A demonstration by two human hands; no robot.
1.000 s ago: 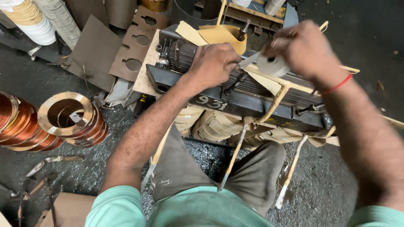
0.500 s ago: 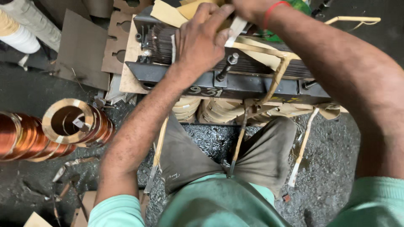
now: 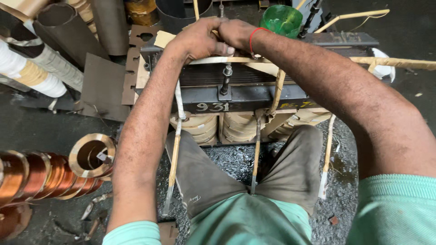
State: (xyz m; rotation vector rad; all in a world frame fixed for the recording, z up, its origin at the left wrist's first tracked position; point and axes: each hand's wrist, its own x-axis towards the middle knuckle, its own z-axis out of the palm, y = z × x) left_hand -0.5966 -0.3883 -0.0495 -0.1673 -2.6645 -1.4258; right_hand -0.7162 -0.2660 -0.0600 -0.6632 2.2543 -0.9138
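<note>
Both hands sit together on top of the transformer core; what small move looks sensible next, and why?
Probably press the pale strip flat along the core top: the left hand and right hand both grip at its near end, and it runs loosely beside the upright bolt.

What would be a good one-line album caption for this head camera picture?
Both hands, left hand and right hand, meet atop a dark transformer core, copper coils lying alongside.

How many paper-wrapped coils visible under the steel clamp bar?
3: left coil, middle coil, right coil, side by side under the clamp bar; the right coil partly hidden by the right arm.
</note>
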